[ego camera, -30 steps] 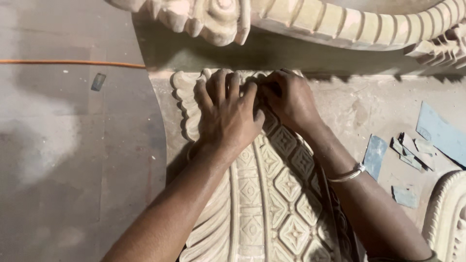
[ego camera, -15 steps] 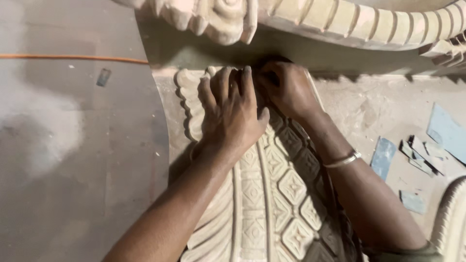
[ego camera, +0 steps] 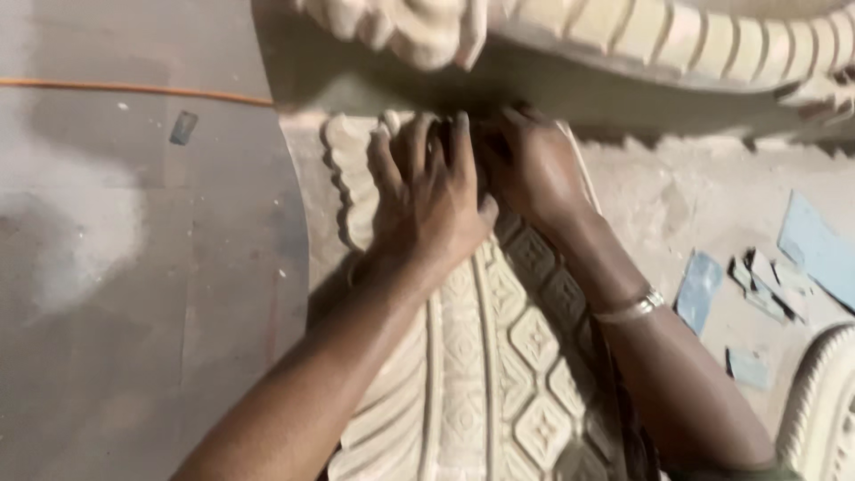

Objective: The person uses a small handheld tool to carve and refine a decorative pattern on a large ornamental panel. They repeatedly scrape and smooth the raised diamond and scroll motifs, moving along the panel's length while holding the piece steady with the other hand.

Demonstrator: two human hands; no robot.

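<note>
A pale carved wooden panel [ego camera: 499, 392] with diamond and leaf patterns runs from the bottom up to the middle of the view. My left hand [ego camera: 432, 200] lies flat on its upper end, fingers spread and pointing away from me. My right hand [ego camera: 533, 169] rests beside it on the same end, fingers curled down against the carving; whether it grips anything is hidden. A metal bangle [ego camera: 631, 308] sits on my right wrist. Both hands touch each other near the panel's top edge.
A large carved wooden piece [ego camera: 623, 36] with ribbed curves lies across the top. Blue-grey sandpaper scraps [ego camera: 766, 276] lie on dusty ground at the right. Another carved edge [ego camera: 824, 401] shows at the lower right. An orange cord [ego camera: 134, 87] crosses the grey floor at left.
Both hands have stayed on the panel's upper end, shifting slightly. The view has drifted, so the hands sit a little higher and more to the right.
</note>
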